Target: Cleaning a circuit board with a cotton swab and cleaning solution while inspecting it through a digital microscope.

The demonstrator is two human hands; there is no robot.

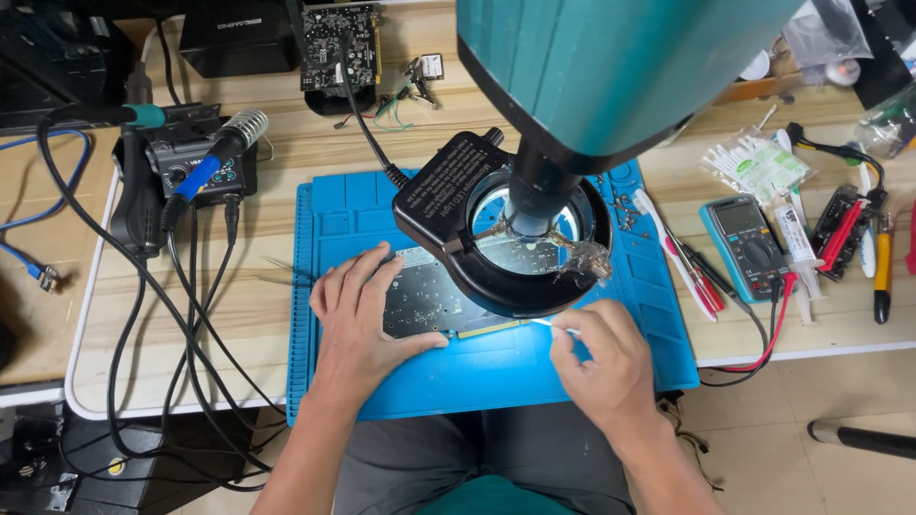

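The left hand [358, 319] lies flat, fingers spread, on the near left part of a dark circuit board [429, 300], pressing it down onto a blue work mat [496, 367]. The board sits in the middle of the mat, its far right part hidden under the black ring light [448, 205] of a teal microscope [611, 67] that hangs over it. A row of gold contacts shows along the board's near edge, between the two hands.

The right hand [603, 358] is closed in a pinch around a thin white cotton swab [551, 325]. The swab's tip points left and touches or nearly touches the board's near edge, just below the ring light; which of the two cannot be told.

The mat lies on a light wooden counter [267, 315]. To the left stands a soldering station [191, 162] with a blue-handled iron, and black cables [143, 315] trail off the counter's front. A pair of tweezers [281, 270] lies at the mat's left edge, near the left hand. To the right of the mat are a white toothbrush [668, 243], a teal multimeter [749, 243] with red and black leads, a syringe [794, 238], and a yellow-handled tool [883, 272]. A second circuit board [339, 43] rests at the far edge of the counter.
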